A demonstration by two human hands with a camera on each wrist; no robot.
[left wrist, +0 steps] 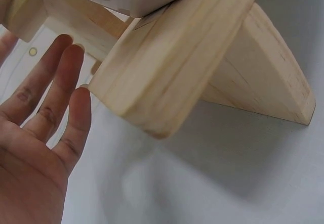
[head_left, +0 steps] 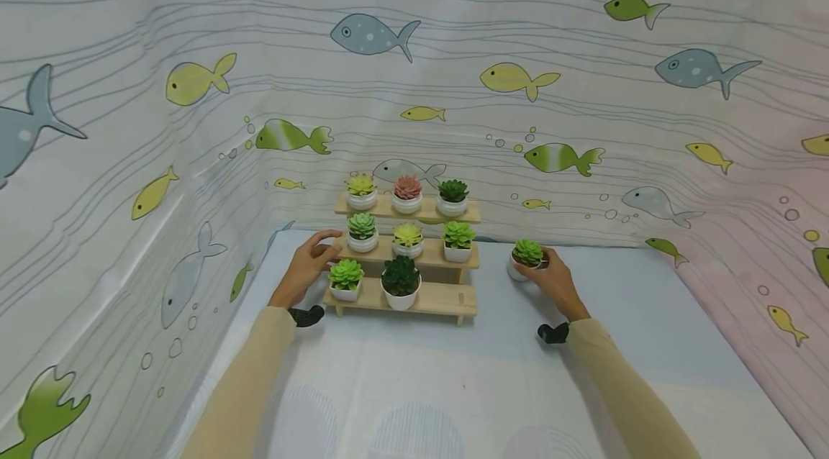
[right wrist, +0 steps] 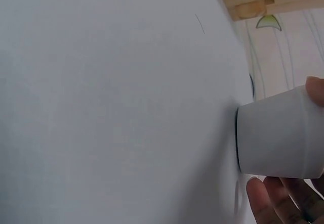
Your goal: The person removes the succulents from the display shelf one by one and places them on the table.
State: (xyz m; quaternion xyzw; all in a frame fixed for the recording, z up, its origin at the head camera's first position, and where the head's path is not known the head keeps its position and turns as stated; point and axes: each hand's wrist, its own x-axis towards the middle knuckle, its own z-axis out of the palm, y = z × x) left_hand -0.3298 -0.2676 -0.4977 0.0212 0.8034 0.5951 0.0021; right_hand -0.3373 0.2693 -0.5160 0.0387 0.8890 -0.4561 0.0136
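Note:
A three-tier wooden plant stand (head_left: 447, 293) holds several potted artificial succulents. By its left end is my left hand (head_left: 307, 265), with the fingers loosely extended. The left wrist view shows the fingertips (left wrist: 80, 95) beside the end of one wooden tier (left wrist: 152, 87); whether they touch it I cannot tell. To the right of the stand, my right hand (head_left: 555, 283) grips a potted green succulent (head_left: 527, 252) between thumb and fingers. Its plain white pot (right wrist: 273, 135) has its base at the tabletop in the right wrist view, while the plant lies outside that view.
Yellow, pink (head_left: 407, 188) and dark green succulents line the top tier. Three more fill the middle, and a bright green one (head_left: 346, 273) and a larger dark green one (head_left: 401, 279) stand on the bottom. Fish-patterned cloth (head_left: 453, 135) walls the back and sides of the table (head_left: 414, 373).

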